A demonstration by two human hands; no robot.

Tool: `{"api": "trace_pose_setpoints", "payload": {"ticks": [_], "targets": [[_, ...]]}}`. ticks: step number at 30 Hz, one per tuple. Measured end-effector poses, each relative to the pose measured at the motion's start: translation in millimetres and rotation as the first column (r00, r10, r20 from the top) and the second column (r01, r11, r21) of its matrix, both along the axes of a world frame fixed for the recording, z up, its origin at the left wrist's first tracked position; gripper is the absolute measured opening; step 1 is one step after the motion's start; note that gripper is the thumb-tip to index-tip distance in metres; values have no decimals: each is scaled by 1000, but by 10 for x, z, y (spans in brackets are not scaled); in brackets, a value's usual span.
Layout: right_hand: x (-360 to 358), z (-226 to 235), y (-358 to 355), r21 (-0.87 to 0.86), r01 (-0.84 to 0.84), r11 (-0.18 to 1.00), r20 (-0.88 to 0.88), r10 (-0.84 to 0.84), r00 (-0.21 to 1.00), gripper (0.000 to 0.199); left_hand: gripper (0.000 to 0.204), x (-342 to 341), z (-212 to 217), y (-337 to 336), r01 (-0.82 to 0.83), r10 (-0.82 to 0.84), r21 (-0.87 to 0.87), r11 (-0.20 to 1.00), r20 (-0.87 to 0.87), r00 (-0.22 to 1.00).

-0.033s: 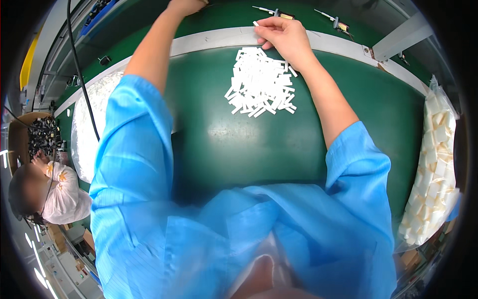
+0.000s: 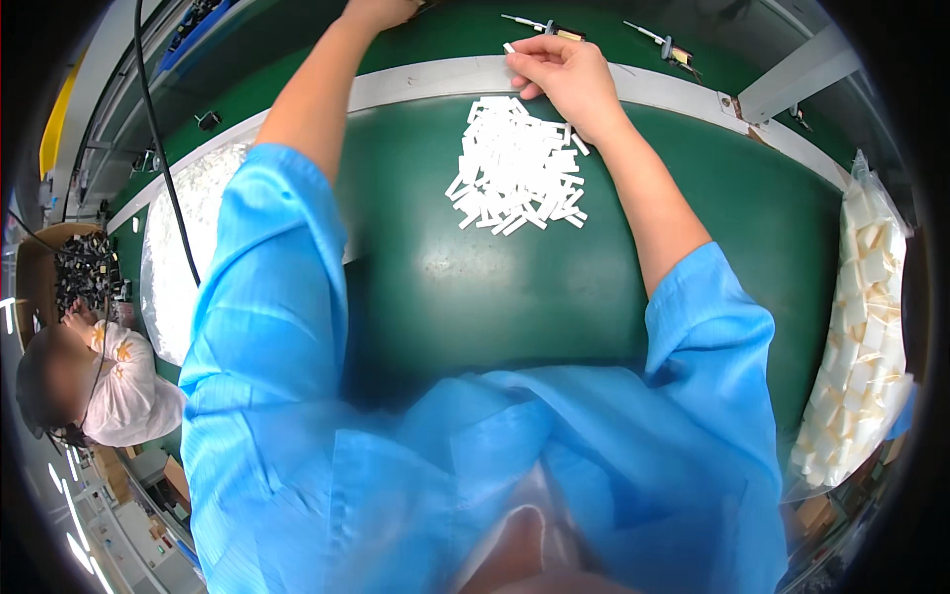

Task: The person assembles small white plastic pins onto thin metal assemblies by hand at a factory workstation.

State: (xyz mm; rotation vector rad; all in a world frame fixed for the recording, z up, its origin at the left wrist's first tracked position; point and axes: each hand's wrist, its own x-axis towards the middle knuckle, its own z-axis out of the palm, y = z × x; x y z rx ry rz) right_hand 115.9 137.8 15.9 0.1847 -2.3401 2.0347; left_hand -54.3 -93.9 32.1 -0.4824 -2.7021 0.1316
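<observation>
Between the thumb and fingertips of my right hand (image 2: 569, 79) is a small white tube (image 2: 509, 48), held just above the white rail (image 2: 445, 76). Right below that hand, a loose heap of short white tubes (image 2: 520, 163) lies on the green work surface (image 2: 475, 297). My left hand (image 2: 384, 12) reaches over the rail at the top edge of the picture, which cuts off part of it. Its fingers look closed, with something dark at their tips that is too small to name.
Past the rail lie two small black-and-yellow parts with white tips, one (image 2: 544, 27) near my right hand, another (image 2: 673, 49) farther right. Clear bags of pale pieces stand at left (image 2: 178, 238) and right (image 2: 856, 327). A black cable (image 2: 163, 168) hangs at left; a person (image 2: 129, 386) sits beyond.
My left hand has shifted slightly right and toward me. My right hand stays in place with the white tube.
</observation>
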Motion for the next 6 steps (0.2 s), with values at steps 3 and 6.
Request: {"api": "trace_pose_setpoints", "payload": {"ticks": [3, 6], "targets": [[-30, -85, 98, -93, 25, 995, 13, -24, 1000, 28, 40, 42, 168, 579, -263, -143, 624, 736, 523, 840], [-43, -101, 104, -121, 25, 992, 7, -24, 1000, 30, 40, 44, 144, 719, -348, -356, 819, 455, 526, 772]]}}
